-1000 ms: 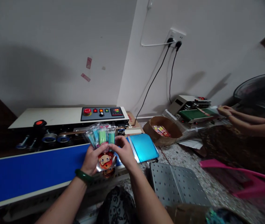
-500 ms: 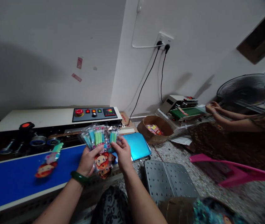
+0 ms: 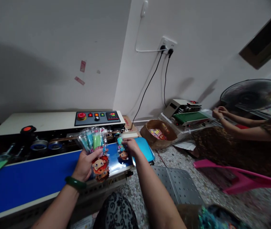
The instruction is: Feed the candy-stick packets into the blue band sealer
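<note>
Head view: my left hand grips fanned bunch of clear cartoon-printed sachets with green and blue sticks, fingers closed round lower ends. My right hand pinches single matching sachet, laying it on blue conveyor belt of white sealing machine. Step in hand, I judge: feeding one by one. Next calls for flat, square release, then peeling another off bunch

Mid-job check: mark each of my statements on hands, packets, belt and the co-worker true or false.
1. The left hand holds a fan of packets. True.
2. The right hand is empty. False: it holds a single packet over the blue belt.
3. The belt is green. False: it is blue.
4. A co-worker's hands are at the small machine on the right. True.
5. The basket holds packets. True.
</note>
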### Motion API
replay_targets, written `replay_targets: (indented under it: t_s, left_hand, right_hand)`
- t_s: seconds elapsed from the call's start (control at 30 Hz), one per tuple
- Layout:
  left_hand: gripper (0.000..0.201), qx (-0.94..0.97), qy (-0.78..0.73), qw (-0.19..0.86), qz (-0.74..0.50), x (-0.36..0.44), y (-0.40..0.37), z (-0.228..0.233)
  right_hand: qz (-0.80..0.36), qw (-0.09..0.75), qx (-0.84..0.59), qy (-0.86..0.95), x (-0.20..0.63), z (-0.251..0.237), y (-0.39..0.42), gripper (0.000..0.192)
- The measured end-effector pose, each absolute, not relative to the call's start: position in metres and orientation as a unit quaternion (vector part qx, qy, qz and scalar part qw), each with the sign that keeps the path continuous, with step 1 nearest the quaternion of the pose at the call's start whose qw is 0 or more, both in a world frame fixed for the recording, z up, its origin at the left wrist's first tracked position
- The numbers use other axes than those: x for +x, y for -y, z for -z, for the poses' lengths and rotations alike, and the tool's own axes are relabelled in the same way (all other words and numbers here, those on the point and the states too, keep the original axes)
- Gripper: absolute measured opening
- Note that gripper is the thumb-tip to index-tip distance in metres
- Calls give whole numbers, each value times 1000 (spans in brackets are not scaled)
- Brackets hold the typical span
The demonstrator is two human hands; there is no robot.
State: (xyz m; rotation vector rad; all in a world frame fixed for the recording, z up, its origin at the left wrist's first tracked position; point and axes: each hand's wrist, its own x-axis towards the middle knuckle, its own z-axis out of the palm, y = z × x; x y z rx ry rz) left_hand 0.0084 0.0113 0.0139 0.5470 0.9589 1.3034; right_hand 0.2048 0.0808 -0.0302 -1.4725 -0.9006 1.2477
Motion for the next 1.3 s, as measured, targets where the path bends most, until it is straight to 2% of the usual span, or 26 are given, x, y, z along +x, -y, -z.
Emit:
replay_targets:
  t_s: [0.13,0.27,0.43,0.57,0.77,0.9,1.03,1.2,1.3]
  left_hand:
    - [34,257,-431,635,-587,16,-13,-5]
    - [38,294,-424,618,-594,24,-11,2]
    - [43,272,-349,699,-562,25,-8,-4]
    - [44,235,-335,709,-575,26,-9,-5]
    - [42,229,-363,704,-566,33,-12,0]
    - [39,225,-383,686,-576,28,-15,-2]
    - [36,232,-405,663,-585,17,-17,-7]
    - [37,248,-408,655,-586,7,-16,-10]
    - [38,249,-417,653,-582,6,-15,-10]
  right_hand:
    - [-490,516,-573,406,173,11,-61,31]
    - [-509,488,-504,499,138,-9,-30,46]
    - [-533,521,-475,467,128,-14,-25,38]
    - [-530,577,-453,425,135,-9,-24,42]
    - [-490,615,-462,409,146,-3,-22,27]
    - [-516,648,-441,345,169,2,-28,29]
    - [-549,611,-487,296,201,14,-38,39]
    - [-550,513,-582,309,222,28,-57,17]
    - [-557,492,-588,318,219,33,-72,14]
